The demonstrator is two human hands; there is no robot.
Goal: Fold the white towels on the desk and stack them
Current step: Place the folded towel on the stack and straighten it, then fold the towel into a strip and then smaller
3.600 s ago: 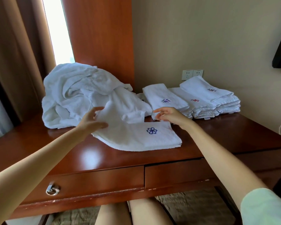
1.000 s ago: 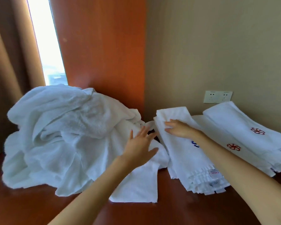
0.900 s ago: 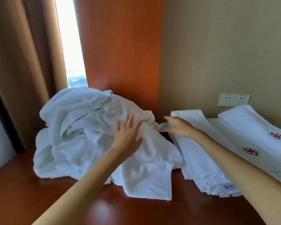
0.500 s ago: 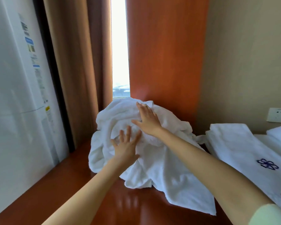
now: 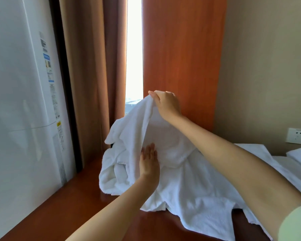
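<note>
Over the desk [image 5: 59, 206], right hand [image 5: 167, 104] pinches towel [image 5: 165, 136]; left hand [image 5: 149, 162] touches it.

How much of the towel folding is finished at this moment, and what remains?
Done: some folded towels lie flat at the right edge. In hand: the right hand pinches the edge of one towel and lifts it from the pile, while the left hand presses flat against the pile. Left: the crumpled pile on the desk, unfolded.

left grip [image 5: 149, 162]: flat, straight-fingered, pointing 12 o'clock | right grip [image 5: 167, 105]: raised, 1 o'clock of left, pinching towel [image 5: 163, 136]
</note>
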